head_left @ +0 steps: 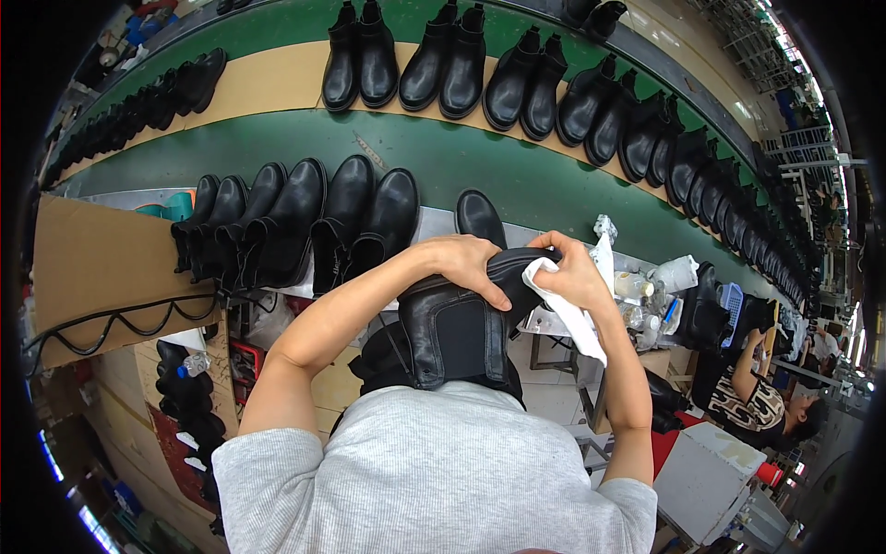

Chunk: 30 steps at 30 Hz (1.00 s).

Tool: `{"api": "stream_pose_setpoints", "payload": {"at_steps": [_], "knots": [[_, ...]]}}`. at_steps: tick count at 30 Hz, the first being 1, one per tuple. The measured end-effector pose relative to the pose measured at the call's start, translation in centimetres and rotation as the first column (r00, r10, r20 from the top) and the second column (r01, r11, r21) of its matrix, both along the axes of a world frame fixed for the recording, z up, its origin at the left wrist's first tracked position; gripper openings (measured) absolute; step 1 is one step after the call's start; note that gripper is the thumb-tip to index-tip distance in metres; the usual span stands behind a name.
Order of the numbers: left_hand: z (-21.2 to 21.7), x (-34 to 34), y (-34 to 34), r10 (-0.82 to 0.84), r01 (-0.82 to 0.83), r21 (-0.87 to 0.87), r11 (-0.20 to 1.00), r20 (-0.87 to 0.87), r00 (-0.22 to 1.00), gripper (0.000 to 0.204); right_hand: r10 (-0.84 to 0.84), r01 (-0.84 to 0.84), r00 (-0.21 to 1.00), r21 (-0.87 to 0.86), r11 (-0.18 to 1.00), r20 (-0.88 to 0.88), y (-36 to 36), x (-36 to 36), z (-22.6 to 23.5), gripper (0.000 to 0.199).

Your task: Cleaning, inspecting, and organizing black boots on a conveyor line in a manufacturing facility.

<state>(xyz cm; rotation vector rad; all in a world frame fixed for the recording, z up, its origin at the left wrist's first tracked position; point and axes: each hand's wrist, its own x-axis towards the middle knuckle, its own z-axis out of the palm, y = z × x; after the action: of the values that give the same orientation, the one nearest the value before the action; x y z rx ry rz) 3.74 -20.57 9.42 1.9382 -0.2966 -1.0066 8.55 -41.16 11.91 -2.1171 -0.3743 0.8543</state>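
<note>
A person's grey shirt point(434, 471) is filling the lower centre of the frame, and two bare forearms are reaching up from it toward the middle. There, a black boot point(443, 337) is lying between the hands, its shaft pointing down toward the shirt and a dark, smooth side panel facing up. The left hand point(464, 263) is grasping the boot from above, its thumb pressing near the top of the panel. The right hand point(574, 277), at centre right, is bending its fingers around a white cloth point(574, 319) at the boot's upper-right end; a loose length of the cloth is hanging down beside the forearm.

Just beyond the hands, a single boot point(478, 217) is showing its rounded toe on the pale worktop point(436, 223). Left of it, a row of black boots point(300, 222) is standing close together, with a cardboard panel point(101, 268) rising at the left of the frame. Right of centre, clear plastic bottles point(632, 284) are crowding near a blue basket point(732, 305). Farther right, a co-worker point(743, 402) in a patterned dark top is raising an arm.

Beyond the worktop, a green surface point(425, 148) is curving across the frame, and paired black boots point(360, 60) are lining a cardboard strip point(268, 78) along the top.
</note>
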Motion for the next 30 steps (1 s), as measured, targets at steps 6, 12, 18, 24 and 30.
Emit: {"api": "stream_pose_setpoints", "payload": {"at_steps": [6, 12, 18, 24, 30], "knots": [[-0.2, 0.1, -0.1, -0.021, 0.021, -0.002, 1.0, -0.001, 1.0, 0.069, 0.022, -0.022, 0.988, -0.007, 1.0, 0.15, 0.1, -0.4, -0.8, 0.04], [0.0, 0.2, -0.2, -0.029, 0.028, 0.039, 0.999, 0.018, 0.999, 0.07, -0.042, 0.043, 0.999, 0.054, 0.998, -0.03, -0.2, -0.2, -0.7, 0.039], [-0.1, 0.1, -0.1, -0.028, 0.028, -0.001, 1.0, -0.003, 1.0, 0.071, 0.012, -0.017, 0.997, 0.062, 0.998, 0.074, -0.3, -0.3, -1.1, 0.035], [-0.4, 0.3, -0.3, -0.039, 0.038, 0.042, 0.998, 0.023, 0.999, 0.07, -0.004, 0.004, 0.999, 0.018, 1.0, 0.036, 0.2, -0.5, 0.1, 0.032], [-0.1, 0.1, -0.1, -0.034, 0.034, 0.004, 0.999, -0.009, 0.999, 0.072, -0.007, 0.005, 0.999, 0.059, 0.998, 0.031, -0.4, -0.3, -0.7, 0.032]]}}
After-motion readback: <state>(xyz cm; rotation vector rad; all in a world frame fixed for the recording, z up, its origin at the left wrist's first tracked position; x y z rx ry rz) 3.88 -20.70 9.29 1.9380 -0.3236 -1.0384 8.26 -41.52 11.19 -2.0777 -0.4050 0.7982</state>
